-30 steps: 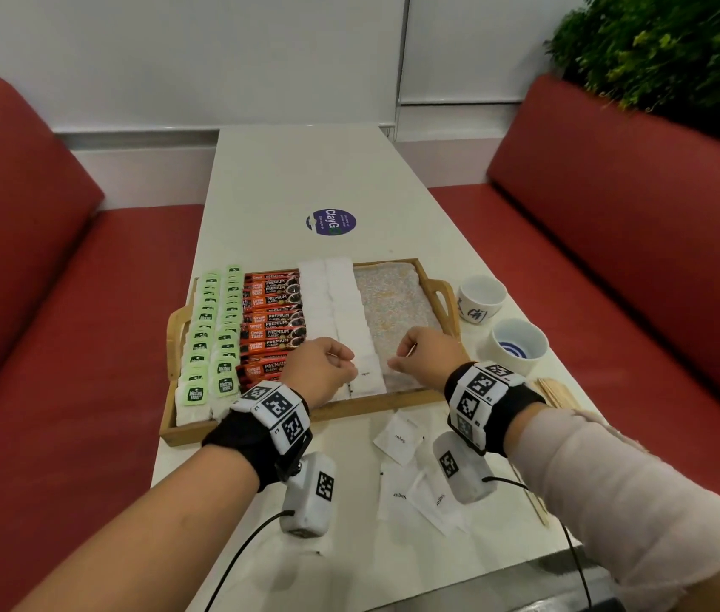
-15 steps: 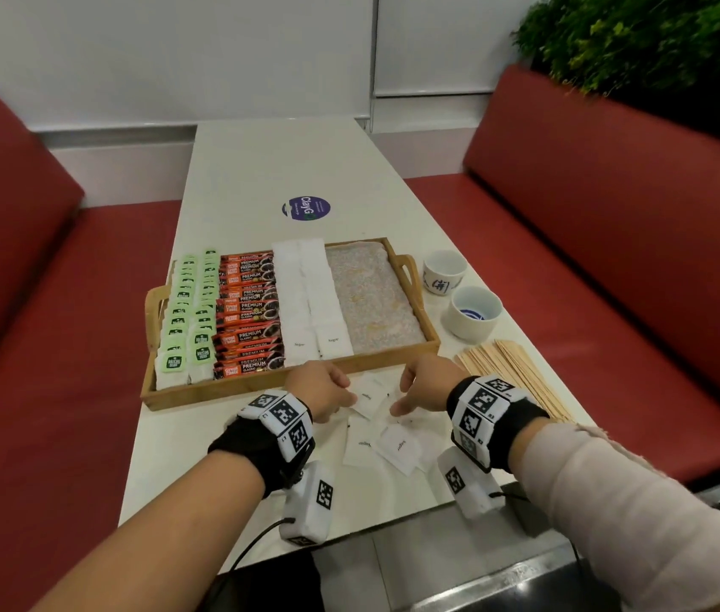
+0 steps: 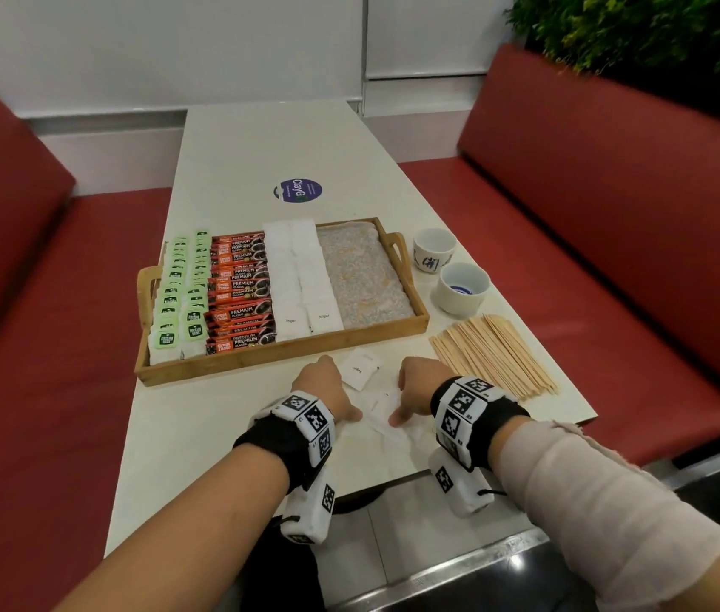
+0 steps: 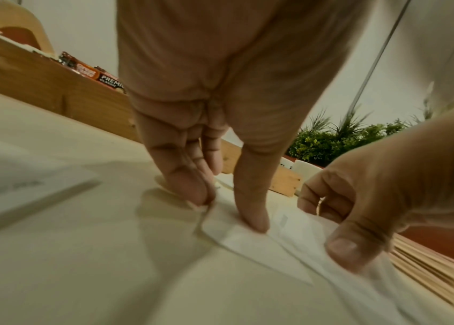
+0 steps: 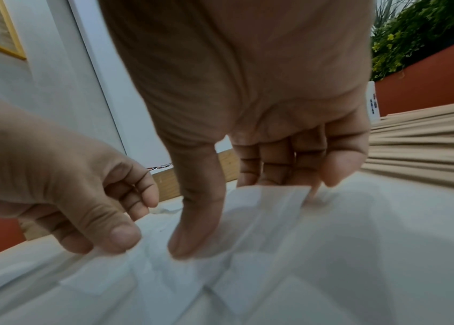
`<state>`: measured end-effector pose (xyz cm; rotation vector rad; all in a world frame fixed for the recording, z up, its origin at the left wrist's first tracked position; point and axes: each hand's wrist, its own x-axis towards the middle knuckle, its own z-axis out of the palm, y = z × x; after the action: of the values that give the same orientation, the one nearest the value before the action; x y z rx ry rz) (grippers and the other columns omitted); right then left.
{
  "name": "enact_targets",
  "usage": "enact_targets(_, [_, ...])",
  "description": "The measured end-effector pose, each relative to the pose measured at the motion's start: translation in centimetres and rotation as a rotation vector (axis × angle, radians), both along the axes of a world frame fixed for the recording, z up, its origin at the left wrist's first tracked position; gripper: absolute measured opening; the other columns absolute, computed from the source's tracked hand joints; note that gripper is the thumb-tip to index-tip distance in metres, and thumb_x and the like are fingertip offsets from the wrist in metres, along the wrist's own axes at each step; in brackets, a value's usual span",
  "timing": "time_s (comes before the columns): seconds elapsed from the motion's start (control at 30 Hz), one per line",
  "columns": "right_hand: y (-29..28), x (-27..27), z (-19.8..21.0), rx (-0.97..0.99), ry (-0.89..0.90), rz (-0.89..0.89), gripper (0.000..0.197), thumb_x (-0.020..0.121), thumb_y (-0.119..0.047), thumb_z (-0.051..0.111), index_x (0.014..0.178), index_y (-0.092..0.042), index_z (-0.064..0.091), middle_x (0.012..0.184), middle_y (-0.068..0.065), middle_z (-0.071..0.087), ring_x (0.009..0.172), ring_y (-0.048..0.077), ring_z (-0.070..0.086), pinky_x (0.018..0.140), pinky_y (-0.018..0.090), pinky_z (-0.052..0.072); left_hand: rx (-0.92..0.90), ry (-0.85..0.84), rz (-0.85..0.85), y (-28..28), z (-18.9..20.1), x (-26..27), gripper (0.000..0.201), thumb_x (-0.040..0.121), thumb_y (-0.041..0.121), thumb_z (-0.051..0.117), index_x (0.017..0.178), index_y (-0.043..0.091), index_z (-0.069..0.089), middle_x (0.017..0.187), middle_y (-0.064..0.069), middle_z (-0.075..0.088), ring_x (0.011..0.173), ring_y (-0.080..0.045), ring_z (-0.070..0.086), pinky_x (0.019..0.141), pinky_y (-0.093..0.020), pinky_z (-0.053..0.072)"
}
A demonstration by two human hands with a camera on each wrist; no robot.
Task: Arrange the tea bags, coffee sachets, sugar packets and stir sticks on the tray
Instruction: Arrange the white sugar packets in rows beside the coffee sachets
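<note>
A: Where are the loose sugar packets (image 3: 360,368)?

B: On the table (image 3: 199,417), just on the near side of the tray (image 3: 280,353). One lies flat between the two hands; others are heaped under the thumbs.

A: And the hands?

B: The left hand (image 3: 322,390) presses its thumb and fingertips down on a packet edge; whether it has truly pinched it I cannot tell. The right hand (image 3: 416,387) has its fingers curled round the far edge of a packet (image 5: 271,199), thumb pressed down on the heap.

A: Which way must they go?

B: Toward twelve o'clock, over the near wall of the tray. The two sugar columns (image 3: 300,276) run from six to twelve, so I judge each packet should land in the same direction as those already laid.

A: Which hand is nearer?

B: The left, slightly: the columns lie at about eleven o'clock from the hands. The bare strip of tray floor (image 3: 360,269) is at one o'clock, nearer the right.

A: The stir sticks (image 3: 493,353)?

B: Untouched, fanned out at two o'clock from the right hand, beside two cups (image 3: 448,269).
</note>
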<state>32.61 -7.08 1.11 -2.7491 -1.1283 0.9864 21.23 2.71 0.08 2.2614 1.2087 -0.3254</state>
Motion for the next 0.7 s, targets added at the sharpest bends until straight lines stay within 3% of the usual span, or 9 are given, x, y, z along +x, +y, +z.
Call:
enact_targets(0.17, [-0.3,0.2,-0.4,-0.009,0.012,0.013,0.057,0.073,-0.031,0.081,0.119,-0.007,0.057,0.116,0.006,0.063,0.105,0.025,0.06,0.091,0.035,0.05,-0.063,-0.008,0.071,-0.1,-0.1,-0.2,0.065,0.068,0.029,0.084,0.117,0.008,0.047,0.117,-0.01,0.058,0.108,-0.026,0.057,0.083,-0.032,0.046])
enact_targets(0.33, [-0.8,1.1,-0.1,0.028,0.028,-0.012,0.047,0.075,-0.03,0.079,0.114,-0.011,0.062,0.106,0.003,0.062,0.094,0.02,0.056,0.081,0.029,0.045,-0.132,-0.058,0.029,0.6,0.0,-0.8,0.042,0.079,0.029,0.075,0.115,0.011,0.061,0.12,-0.004,0.063,0.111,-0.021,0.057,0.086,-0.026,0.043])
enact_targets(0.43, [-0.8,2.0,0.6,0.1,0.038,-0.05,0.025,0.075,-0.032,0.079,0.084,-0.018,0.06,0.082,-0.006,0.054,0.087,0.018,0.052,0.069,0.024,0.04,-0.245,-0.181,0.076,1.4,-0.3,-1.0,0.032,0.086,0.028,0.067,0.113,0.011,0.065,0.112,-0.006,0.067,0.104,-0.023,0.062,0.087,-0.029,0.049])
enact_targets(0.47, [-0.7,2.3,0.9,0.139,0.052,-0.073,0.025,0.075,-0.032,0.079,0.083,-0.019,0.059,0.08,-0.007,0.054,0.086,0.017,0.053,0.068,0.023,0.041,-0.322,-0.256,0.126,1.6,-0.2,-1.1,0.03,0.087,0.026,0.065,0.112,0.008,0.064,0.107,-0.009,0.068,0.099,-0.025,0.064,0.087,-0.033,0.052])
enact_targets(0.53, [-0.4,2.5,1.5,0.237,0.109,-0.139,0.031,0.074,-0.031,0.08,0.096,-0.016,0.063,0.086,-0.003,0.056,0.082,0.017,0.054,0.071,0.026,0.045,-0.503,-0.404,0.245,1.7,0.2,-1.2,0.025,0.093,0.019,0.059,0.111,0.003,0.06,0.094,-0.011,0.067,0.082,-0.024,0.066,0.075,-0.039,0.058])
enact_targets(0.6, [0.1,2.3,1.9,0.361,0.2,-0.216,0.025,0.074,-0.027,0.08,0.084,-0.019,0.059,0.081,0.0,0.055,0.074,0.017,0.052,0.066,0.029,0.044,-0.63,-0.507,0.327,1.6,0.7,-1.1,0.025,0.097,0.016,0.051,0.117,0.001,0.054,0.093,-0.011,0.065,0.073,-0.023,0.065,0.064,-0.038,0.057])
enact_targets(0.7, [1.2,1.4,1.9,0.497,0.338,-0.311,0.034,0.072,-0.02,0.082,0.07,-0.02,0.048,0.074,-0.001,0.057,0.069,0.015,0.053,0.057,0.025,0.043,-0.784,-0.648,0.417,1.3,1.5,-0.9,0.029,0.102,0.023,0.04,0.122,0.005,0.051,0.102,-0.013,0.065,0.081,-0.028,0.066,0.071,-0.043,0.056])
